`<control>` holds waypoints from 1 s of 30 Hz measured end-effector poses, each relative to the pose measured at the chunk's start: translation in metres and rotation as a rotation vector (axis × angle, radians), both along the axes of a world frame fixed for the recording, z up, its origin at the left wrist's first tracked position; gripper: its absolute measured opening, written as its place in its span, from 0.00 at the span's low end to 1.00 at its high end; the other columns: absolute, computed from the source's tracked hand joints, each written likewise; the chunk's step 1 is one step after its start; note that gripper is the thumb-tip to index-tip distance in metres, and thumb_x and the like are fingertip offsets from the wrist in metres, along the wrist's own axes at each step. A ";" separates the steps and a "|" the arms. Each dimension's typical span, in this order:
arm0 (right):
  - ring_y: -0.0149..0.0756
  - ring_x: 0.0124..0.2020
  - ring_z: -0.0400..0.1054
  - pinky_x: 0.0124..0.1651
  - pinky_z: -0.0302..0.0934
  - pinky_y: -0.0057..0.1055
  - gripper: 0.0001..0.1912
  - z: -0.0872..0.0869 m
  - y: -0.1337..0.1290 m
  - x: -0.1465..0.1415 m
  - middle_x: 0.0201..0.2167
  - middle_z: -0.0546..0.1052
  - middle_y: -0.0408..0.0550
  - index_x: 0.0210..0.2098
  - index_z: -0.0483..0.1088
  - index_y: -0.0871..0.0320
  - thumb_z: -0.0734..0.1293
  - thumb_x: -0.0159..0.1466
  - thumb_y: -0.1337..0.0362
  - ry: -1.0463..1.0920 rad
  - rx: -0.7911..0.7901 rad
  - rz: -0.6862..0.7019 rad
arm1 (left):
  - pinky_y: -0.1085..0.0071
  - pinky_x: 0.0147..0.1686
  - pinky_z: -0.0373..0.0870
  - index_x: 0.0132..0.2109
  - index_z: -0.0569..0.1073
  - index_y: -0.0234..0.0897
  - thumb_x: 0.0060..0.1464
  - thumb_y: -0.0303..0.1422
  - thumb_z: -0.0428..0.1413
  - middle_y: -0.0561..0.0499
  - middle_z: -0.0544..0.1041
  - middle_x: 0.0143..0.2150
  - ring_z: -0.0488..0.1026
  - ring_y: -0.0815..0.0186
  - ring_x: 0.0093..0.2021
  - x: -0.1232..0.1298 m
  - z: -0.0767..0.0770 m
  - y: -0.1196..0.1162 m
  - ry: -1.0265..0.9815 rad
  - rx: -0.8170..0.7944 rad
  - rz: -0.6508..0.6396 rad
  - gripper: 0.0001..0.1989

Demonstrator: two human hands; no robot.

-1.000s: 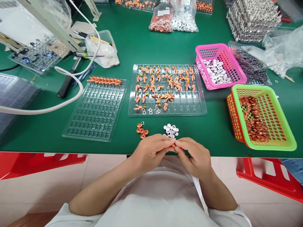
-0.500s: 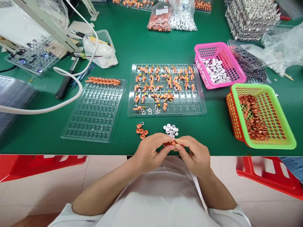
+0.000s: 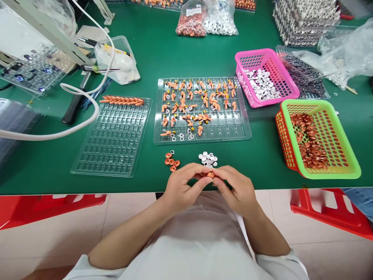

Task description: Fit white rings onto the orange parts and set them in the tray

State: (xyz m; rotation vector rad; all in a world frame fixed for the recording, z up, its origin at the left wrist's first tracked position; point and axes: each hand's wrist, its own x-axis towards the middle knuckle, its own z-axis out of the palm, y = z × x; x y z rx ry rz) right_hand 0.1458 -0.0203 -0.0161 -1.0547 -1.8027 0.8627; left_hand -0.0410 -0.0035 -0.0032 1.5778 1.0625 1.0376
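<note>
A small orange part (image 3: 211, 175) is pinched between the fingertips of both hands at the table's front edge. My left hand (image 3: 186, 186) grips it from the left, my right hand (image 3: 237, 188) from the right; fingers cover much of it. Just beyond the fingertips lies a small pile of white discs (image 3: 208, 158). Left of that are several orange round pieces (image 3: 171, 161) with a small ring at their top. A clear tray (image 3: 230, 134) behind them holds orange curved parts and some silvery rings in its front row.
Another clear tray (image 3: 107, 144) carries a row of orange pieces, left. A pink basket (image 3: 287, 87) of white discs and a green basket (image 3: 346, 155) of copper-coloured pieces stand right. A hammer (image 3: 74, 103) and white cable (image 3: 87, 124) lie left; bags (image 3: 190, 25) sit behind.
The view has shifted slightly, so the table items appear a little further left. Both hands stay together at the orange part, which shows a little more between the fingertips.
</note>
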 end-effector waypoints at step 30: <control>0.36 0.27 0.71 0.25 0.65 0.30 0.14 -0.012 -0.006 -0.014 0.30 0.78 0.50 0.49 0.68 0.58 0.63 0.65 0.75 -0.128 0.355 -0.161 | 0.74 0.34 0.81 0.35 0.84 0.37 0.46 0.24 0.67 0.48 0.83 0.33 0.80 0.65 0.33 0.004 -0.003 -0.004 -0.310 -0.396 0.061 0.07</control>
